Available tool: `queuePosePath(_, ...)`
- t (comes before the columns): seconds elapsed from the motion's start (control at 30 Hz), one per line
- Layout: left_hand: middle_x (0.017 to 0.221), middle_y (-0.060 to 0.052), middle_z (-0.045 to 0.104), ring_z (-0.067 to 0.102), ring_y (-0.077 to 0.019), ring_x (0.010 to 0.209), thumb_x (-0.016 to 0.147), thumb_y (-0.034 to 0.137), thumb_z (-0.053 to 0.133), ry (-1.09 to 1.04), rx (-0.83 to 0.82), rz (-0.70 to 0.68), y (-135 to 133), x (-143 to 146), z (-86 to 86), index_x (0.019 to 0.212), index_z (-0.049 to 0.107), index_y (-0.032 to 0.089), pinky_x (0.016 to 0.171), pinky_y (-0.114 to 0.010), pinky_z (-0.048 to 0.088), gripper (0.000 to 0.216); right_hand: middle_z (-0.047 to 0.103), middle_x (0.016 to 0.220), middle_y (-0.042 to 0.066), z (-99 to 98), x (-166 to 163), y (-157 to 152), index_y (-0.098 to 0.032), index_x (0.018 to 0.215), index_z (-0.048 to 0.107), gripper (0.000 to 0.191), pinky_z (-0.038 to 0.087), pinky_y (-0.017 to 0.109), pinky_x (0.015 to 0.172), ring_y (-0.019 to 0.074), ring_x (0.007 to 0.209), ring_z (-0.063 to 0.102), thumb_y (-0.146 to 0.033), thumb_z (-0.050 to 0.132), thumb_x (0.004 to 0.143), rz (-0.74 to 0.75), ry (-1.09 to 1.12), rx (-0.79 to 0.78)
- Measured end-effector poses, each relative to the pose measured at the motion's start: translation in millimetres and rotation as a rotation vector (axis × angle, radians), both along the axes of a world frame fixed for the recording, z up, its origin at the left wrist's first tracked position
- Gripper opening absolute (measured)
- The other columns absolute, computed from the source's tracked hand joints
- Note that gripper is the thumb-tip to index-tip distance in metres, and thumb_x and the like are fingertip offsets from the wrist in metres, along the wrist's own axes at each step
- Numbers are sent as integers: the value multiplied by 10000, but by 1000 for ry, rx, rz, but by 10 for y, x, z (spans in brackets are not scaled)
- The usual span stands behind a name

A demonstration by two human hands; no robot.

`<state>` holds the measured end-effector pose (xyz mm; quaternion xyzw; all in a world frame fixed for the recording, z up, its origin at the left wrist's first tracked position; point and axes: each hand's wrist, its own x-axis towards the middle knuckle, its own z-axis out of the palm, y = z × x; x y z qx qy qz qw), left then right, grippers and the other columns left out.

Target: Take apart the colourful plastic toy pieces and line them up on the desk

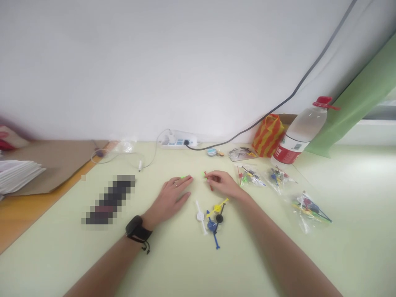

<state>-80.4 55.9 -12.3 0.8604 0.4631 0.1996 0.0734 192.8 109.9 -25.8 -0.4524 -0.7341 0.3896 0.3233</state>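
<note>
My left hand [173, 197] lies on the table with its fingers stretched out flat. A small green piece [183, 177] and a bit of red show at its fingertips, mostly hidden. Between the thumb and fingers of my right hand [221, 181] is a thin red plastic piece [211, 187], with a spot of green near its upper end. Closer to me lie slim plastic pieces with round discs in their middles: a white one [200, 216], a yellow one [218, 208], a black one [219, 218] and a blue one [212, 225]. The last three overlap.
Clear bags of coloured plastic parts [251, 176] lie on the right, before a large water bottle [298, 136] and a striped bag [268, 135]. A power strip [178, 141] sits by the wall with a black cable [244, 131]. Papers [20, 175] and cardboard [64, 161] are left.
</note>
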Motion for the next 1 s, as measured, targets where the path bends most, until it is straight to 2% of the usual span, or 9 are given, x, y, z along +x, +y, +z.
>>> queuePosePath(0.17,1537,-24,551,506,-290,1341,1036,356,497,-17,25,3,3,27,-1,1496,532,345,1143,-502,393,461,705,820,42,231,21,-14,-151,853,706,288,467,280,724,171,770,611,-413,599,909,-9,36,-75)
queuePosePath(0.27,1528,-23,559,521,-287,1321,1034,352,502,-21,30,-3,11,34,4,1474,557,333,1139,-503,401,444,693,803,38,459,60,-27,-163,796,667,324,463,282,727,166,761,599,-465,606,899,-16,-2,-31)
queuePosePath(0.3,1527,-21,560,522,-287,1320,1033,351,503,-20,32,-4,15,35,5,1469,561,332,1137,-503,403,440,682,775,34,536,67,-43,-166,795,657,343,458,279,700,162,732,590,-490,609,897,25,-21,-39)
queuePosePath(0.4,1521,-19,565,526,-286,1321,1030,357,512,-14,47,-6,27,38,3,1455,573,328,1130,-500,412,431,678,757,29,735,32,-141,-168,813,663,398,450,264,666,158,714,595,-561,654,866,269,-129,-75)
queuePosePath(0.5,1514,-22,573,539,-283,1312,1026,367,519,-3,62,-14,36,43,-4,1436,589,315,1125,-491,421,419,634,683,11,842,-98,-291,-177,705,647,482,391,263,577,144,628,546,-647,695,802,407,-414,-111)
queuePosePath(0.6,1500,-19,587,550,-276,1307,1021,362,525,-5,70,-20,44,44,-14,1421,601,307,1126,-483,427,410,532,556,-2,857,-261,-434,-194,556,531,585,310,287,514,135,525,461,-720,707,740,384,-713,-130)
queuePosePath(0.67,1485,-22,600,557,-273,1305,1018,356,528,-17,70,-27,49,43,-20,1406,612,302,1126,-482,430,401,517,538,2,844,-346,-503,-200,521,488,598,296,297,513,138,517,456,-711,723,724,391,-786,-119)
queuePosePath(0.83,1463,-30,617,563,-269,1299,1009,341,540,-49,70,-33,51,40,-37,1368,640,289,1126,-483,431,376,526,554,-6,810,-423,-552,-200,550,507,436,298,292,533,136,536,466,-493,721,791,440,-719,-156)
queuePosePath(1.0,1452,-35,621,554,-280,1294,1004,349,565,-51,79,-30,56,36,-65,1365,640,284,1121,-491,431,375,440,593,-34,701,-353,-430,-205,604,448,438,285,283,539,120,559,394,-500,586,897,447,-508,-179)
